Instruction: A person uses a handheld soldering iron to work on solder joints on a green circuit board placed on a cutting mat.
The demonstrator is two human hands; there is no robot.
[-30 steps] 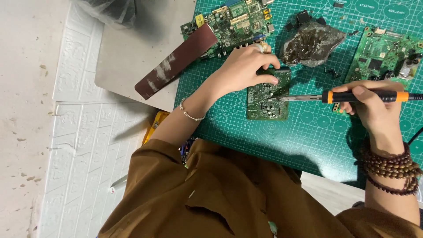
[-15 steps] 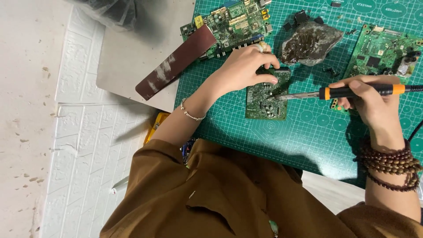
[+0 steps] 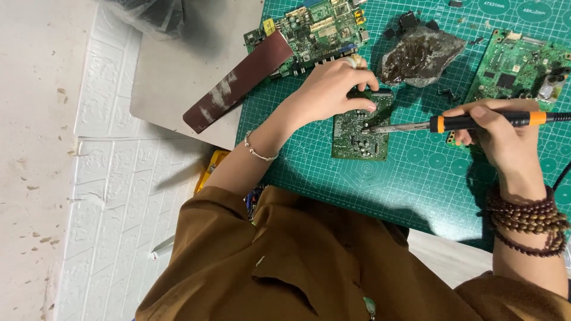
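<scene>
Both hands work over a small green board lying flat on the green cutting mat. Left hand presses down on the board's far edge, fingers curled over it, a ring on one finger and a thin bracelet at the wrist. Right hand is closed around the orange-and-black handle of a soldering iron (held like a pen), its metal tip touching the board near the left fingertips. Dark bead bracelets circle the right wrist. Beyond the board sit a larger circuit board, a grey rock-like lump, and another board at right. A brown strip leans across a grey sheet.
</scene>
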